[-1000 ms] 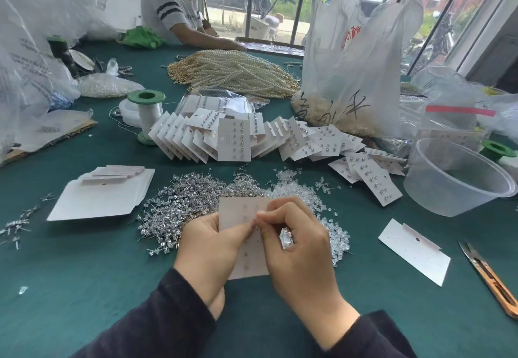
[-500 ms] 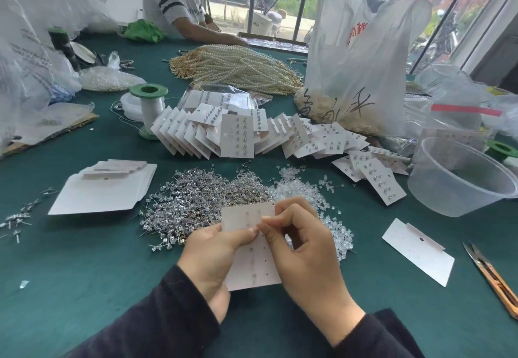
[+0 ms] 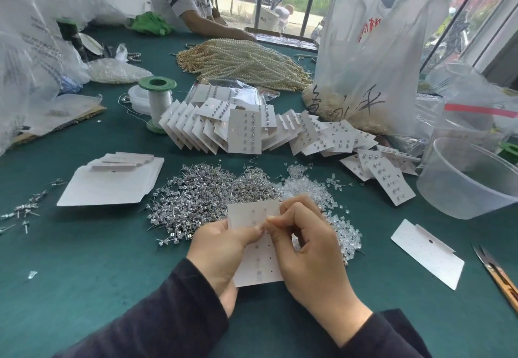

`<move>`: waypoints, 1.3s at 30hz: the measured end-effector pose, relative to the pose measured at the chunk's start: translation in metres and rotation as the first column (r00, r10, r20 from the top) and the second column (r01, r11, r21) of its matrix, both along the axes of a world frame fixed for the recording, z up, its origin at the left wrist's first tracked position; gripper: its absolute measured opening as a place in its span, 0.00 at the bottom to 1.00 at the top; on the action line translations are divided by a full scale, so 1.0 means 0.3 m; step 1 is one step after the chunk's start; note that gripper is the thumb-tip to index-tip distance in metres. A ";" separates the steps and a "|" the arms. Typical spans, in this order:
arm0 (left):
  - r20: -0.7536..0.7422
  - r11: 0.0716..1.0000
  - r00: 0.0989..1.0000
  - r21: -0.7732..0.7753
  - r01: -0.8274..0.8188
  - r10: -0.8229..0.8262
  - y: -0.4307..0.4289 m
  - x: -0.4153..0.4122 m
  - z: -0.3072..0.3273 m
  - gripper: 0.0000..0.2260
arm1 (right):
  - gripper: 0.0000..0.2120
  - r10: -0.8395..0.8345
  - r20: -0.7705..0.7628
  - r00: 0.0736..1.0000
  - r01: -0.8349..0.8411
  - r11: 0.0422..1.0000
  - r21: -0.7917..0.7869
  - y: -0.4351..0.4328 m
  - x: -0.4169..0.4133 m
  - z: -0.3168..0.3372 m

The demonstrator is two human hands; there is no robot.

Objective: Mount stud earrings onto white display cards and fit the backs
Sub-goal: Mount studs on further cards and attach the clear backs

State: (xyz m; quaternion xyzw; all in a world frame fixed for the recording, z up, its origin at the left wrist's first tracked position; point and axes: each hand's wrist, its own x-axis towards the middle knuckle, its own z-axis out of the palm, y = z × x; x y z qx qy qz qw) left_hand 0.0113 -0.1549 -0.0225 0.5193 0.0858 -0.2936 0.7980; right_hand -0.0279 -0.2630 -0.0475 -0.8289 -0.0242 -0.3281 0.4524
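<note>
Green table (image 3: 84, 259), both hands still pinching white card (image 3: 259, 266), now lifted slightly higher

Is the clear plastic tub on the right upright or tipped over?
Upright: the clear plastic tub stands on the table with its open rim facing up.

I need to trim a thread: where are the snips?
The snips lie at the table's right edge in the head view, just right of a lone blank card.
</note>
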 end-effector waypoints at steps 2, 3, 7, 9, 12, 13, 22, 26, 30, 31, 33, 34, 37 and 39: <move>0.013 1.000 1.000 0.001 -0.007 0.007 -0.001 -0.003 0.002 0.07 | 0.10 -0.011 -0.007 1.000 0.011 1.000 -0.022 0.002 0.001 0.000; 0.018 1.000 1.000 0.000 -0.009 0.009 -0.001 -0.005 0.003 0.07 | 0.11 -0.015 -0.015 1.000 0.015 0.999 -0.029 0.004 0.001 0.000; 0.043 1.000 0.999 0.015 -0.009 0.008 -0.001 -0.011 0.001 0.06 | 0.14 -0.049 -0.051 0.997 0.046 0.997 -0.062 0.006 0.000 0.002; 0.045 1.000 0.999 0.017 -0.002 0.001 0.000 -0.009 -0.001 0.07 | 0.18 -0.061 -0.068 0.996 0.055 0.995 -0.085 0.009 0.001 0.007; 0.042 0.999 0.999 0.031 -0.010 0.009 -0.004 -0.005 0.002 0.07 | 0.24 -0.102 -0.063 0.993 0.093 0.987 -0.132 0.012 0.003 0.011; 0.044 0.999 0.999 0.038 -0.019 0.018 -0.006 -0.005 0.004 0.07 | 0.21 -0.121 -0.052 0.991 0.112 0.983 -0.149 0.011 0.003 0.010; 0.107 0.992 0.992 0.099 -0.072 0.061 -0.011 -0.019 0.016 0.07 | 0.03 -0.213 0.049 0.976 0.219 0.955 -0.200 0.017 -0.013 0.013; 0.119 0.989 0.990 0.121 -0.086 0.071 -0.014 -0.021 0.014 0.08 | 0.03 -0.224 0.040 0.974 0.227 0.948 -0.223 0.027 -0.014 0.016; 0.116 0.988 0.990 0.123 -0.092 0.078 -0.011 -0.022 0.015 0.08 | 0.03 -0.206 0.028 0.978 0.207 0.948 -0.241 0.031 -0.016 0.019; 0.117 0.988 0.990 0.124 -0.097 0.083 -0.011 -0.023 0.016 0.08 | 0.02 -0.204 0.018 0.979 0.202 0.948 -0.246 0.031 -0.015 0.019; 0.109 0.988 0.989 0.113 -0.108 0.095 -0.009 -0.024 0.017 0.09 | 0.02 -0.198 0.001 0.980 0.192 0.948 -0.253 0.032 -0.014 0.018; 0.103 0.988 0.990 0.110 -0.110 0.099 -0.009 -0.025 0.017 0.09 | 0.02 -0.196 0.003 0.981 0.190 0.947 -0.257 0.031 -0.015 0.017; 0.084 0.988 0.992 0.121 -0.100 0.090 -0.007 -0.025 0.021 0.08 | 0.03 -0.194 0.063 0.979 0.204 0.926 -0.318 0.029 -0.015 0.013; 0.063 0.989 0.995 0.119 -0.090 0.083 -0.004 -0.021 0.018 0.07 | 0.04 -0.193 0.108 0.975 0.220 0.896 -0.387 0.034 -0.013 0.010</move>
